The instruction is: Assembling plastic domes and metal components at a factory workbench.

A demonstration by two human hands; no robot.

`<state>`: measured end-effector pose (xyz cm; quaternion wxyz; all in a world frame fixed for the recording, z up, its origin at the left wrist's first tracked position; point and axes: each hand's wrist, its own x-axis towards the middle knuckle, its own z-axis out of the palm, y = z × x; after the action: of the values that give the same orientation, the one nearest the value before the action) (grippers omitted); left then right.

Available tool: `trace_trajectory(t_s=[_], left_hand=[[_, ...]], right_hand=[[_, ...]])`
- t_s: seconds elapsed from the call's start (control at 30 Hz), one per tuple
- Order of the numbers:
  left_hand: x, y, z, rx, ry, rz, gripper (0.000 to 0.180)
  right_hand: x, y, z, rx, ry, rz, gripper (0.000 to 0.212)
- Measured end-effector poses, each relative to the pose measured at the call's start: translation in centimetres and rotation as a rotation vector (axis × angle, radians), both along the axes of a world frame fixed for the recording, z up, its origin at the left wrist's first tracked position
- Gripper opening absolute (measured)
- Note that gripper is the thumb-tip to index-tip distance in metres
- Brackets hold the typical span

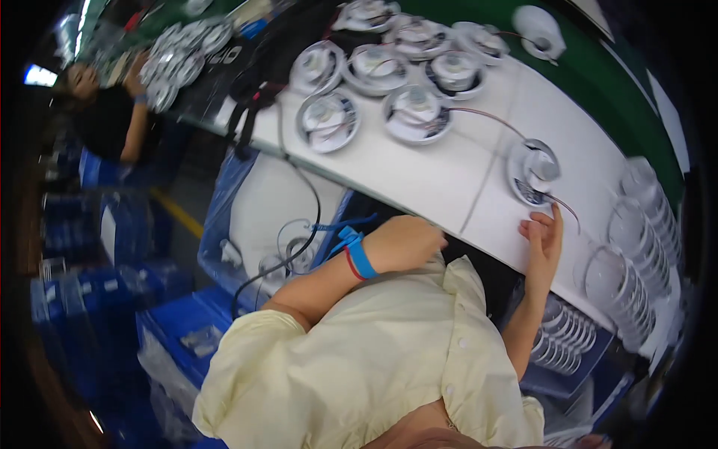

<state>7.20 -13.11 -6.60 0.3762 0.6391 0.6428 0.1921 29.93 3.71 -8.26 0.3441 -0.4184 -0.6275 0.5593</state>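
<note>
A round white lamp unit (532, 172) with a thin reddish wire lies on the white table at the right. My right hand (544, 238) is just below it, index finger stretched up by the wire and the unit's near edge, other fingers partly bent. Nothing shows in its grip. My left hand (407, 243), with a blue strap on the wrist, is curled closed at the table's near edge; its inner side is hidden. Another lamp unit (416, 114) lies farther back, a wire running from it toward the first. More such units (327, 121) stand around it.
Stacks of clear and white rings (617, 280) stand at the table's right end. A blue bin (565, 370) of rings sits below. To the left are a plastic-lined tub (254, 202), a black cable (314, 187), blue boxes (97, 318) and a co-worker (112, 112).
</note>
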Motion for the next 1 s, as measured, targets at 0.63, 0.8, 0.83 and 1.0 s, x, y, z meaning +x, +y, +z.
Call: trace_trajectory(t_s=[0.63, 0.8, 0.83, 1.0], left_hand=[[8.9, 16.4, 6.4, 0.853, -0.138, -0.102, 0.020], [8.5, 18.8, 7.3, 0.780, -0.108, -0.184, 0.021], [8.2, 19.1, 7.3, 0.639, -0.222, -0.185, 0.019], [6.6, 18.0, 7.3, 0.936, -0.116, -0.045, 0.021]], right_hand=[[1.1, 2.3, 2.4, -0.382, 0.667, -0.245, 0.031], [-1.8, 2.6, 3.2, 0.043, 0.461, -0.328, 0.018], [-2.0, 2.8, 3.0, 0.180, 0.359, -0.327, 0.016], [-2.3, 3.2, 2.9, 0.479, -0.150, -0.073, 0.015]])
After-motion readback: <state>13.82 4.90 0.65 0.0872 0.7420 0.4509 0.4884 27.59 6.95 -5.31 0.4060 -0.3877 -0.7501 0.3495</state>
